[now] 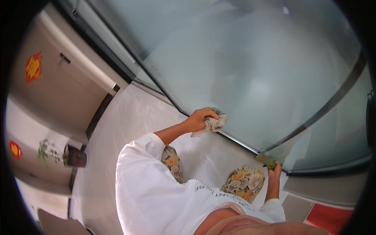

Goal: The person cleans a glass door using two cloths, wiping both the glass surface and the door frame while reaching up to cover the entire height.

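A crumpled grey-beige cloth (216,122) is bunched in my left hand (201,119), at the lower edge of a large frosted glass panel (235,79) with a dark frame. Lower on the right, my right hand (274,169) grips a green cloth or sponge (265,160) near the corner where the bottom frame meets a dark upright. Whether either cloth presses on the glass is hard to tell. My knees in floral trousers (245,182) show between the two arms.
Pale tiled floor (117,117) lies below the glass. To the left are a closed door (58,76) with a red and gold decoration (34,67), and a potted plant (75,155). A red mat (327,218) lies at the lower right.
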Demonstrator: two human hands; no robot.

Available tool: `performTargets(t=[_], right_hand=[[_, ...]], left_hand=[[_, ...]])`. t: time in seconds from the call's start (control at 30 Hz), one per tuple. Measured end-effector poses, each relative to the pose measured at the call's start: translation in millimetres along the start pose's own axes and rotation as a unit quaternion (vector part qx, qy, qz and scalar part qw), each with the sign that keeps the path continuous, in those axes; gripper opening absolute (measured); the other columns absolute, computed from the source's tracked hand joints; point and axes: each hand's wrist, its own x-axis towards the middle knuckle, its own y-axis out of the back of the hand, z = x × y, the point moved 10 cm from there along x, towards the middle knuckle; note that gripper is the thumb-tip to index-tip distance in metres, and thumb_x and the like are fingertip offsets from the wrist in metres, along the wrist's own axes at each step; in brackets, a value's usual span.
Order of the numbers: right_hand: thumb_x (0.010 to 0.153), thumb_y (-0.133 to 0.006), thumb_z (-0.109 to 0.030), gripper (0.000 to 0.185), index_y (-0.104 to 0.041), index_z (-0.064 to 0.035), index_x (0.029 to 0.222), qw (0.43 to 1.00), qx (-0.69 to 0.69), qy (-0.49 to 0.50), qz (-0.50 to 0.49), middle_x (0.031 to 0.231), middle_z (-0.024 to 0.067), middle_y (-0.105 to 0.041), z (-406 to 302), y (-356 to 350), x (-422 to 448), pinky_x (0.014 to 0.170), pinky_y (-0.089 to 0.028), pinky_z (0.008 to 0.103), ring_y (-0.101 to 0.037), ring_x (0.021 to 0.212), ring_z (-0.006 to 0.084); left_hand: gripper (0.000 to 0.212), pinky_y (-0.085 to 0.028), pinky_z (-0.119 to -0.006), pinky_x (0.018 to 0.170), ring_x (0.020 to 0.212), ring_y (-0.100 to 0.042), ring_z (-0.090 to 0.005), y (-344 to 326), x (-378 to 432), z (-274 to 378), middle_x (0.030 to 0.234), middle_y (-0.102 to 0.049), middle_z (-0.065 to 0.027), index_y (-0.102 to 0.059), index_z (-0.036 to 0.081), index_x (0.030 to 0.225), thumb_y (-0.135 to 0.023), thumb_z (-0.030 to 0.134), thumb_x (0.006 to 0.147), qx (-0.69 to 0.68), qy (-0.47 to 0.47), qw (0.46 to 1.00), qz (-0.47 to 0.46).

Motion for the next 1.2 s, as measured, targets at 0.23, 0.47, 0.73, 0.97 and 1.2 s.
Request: performTargets(t=[0.23,0.47,0.73,0.97,1.2], right_hand=[[0.081,-0.050,-0.007,0.028,-0.051,-0.0003,0.107,0.976,-0.068,-0.154,-0.141,0.102,0.0156,-0.058,-24,-74,-65,0.083,-0.048,0.0409,-0.057,0.094,0.0286],[0.076,-0.055,-0.006,0.038,-0.048,0.0001,0.113,0.900,-0.331,0.127,-0.253,0.100,0.0130,-0.057,-42,-190,-162,0.083,-0.045,0.0331,-0.057,0.091,0.0210],[0.078,-0.061,-0.005,0.047,-0.044,0.0017,0.121,0.555,-0.528,0.551,-0.332,0.109,0.0115,-0.053,-22,-423,-303,0.089,-0.039,0.0316,-0.050,0.101,0.0182],[0.060,-0.068,0.002,0.052,-0.050,-0.0020,0.109,0.235,-0.306,0.889,-0.248,0.114,0.0186,-0.051,30,-554,-457,0.087,-0.042,0.0371,-0.050,0.105,0.0360],[0.047,-0.070,-0.004,0.054,-0.055,-0.0103,0.099,0.076,-0.402,0.898,-0.162,0.119,0.0067,-0.050,139,-636,-469,0.087,-0.033,0.0388,-0.047,0.108,0.0253]], left_hand=[[0.038,-0.042,-0.030,0.080,0.094,-0.054,-0.0233,23,12,1,0.099,-0.056,-0.0081,-0.060,0.008,0.094,-0.052,-0.013,0.063,0.002,-0.107,0.986,0.125],[0.042,-0.041,-0.036,0.078,0.090,-0.052,-0.0281,118,23,74,0.093,-0.057,-0.0116,-0.060,0.010,0.095,-0.060,-0.010,0.057,0.308,-0.339,0.862,0.219],[0.028,-0.040,-0.034,0.078,0.090,-0.049,-0.0240,314,-24,-13,0.093,-0.053,-0.0085,-0.055,0.009,0.095,-0.058,-0.003,0.071,0.163,-0.174,0.694,0.680],[0.021,-0.044,-0.027,0.073,0.083,-0.052,-0.0166,316,-17,-134,0.095,-0.053,-0.0078,-0.051,0.004,0.098,-0.055,0.002,0.077,-0.231,-0.083,0.695,0.676],[0.021,-0.041,-0.026,0.082,0.091,-0.050,-0.0150,297,7,-132,0.099,-0.052,-0.0054,-0.053,0.002,0.099,-0.059,0.001,0.079,-0.302,-0.182,0.709,0.611]])
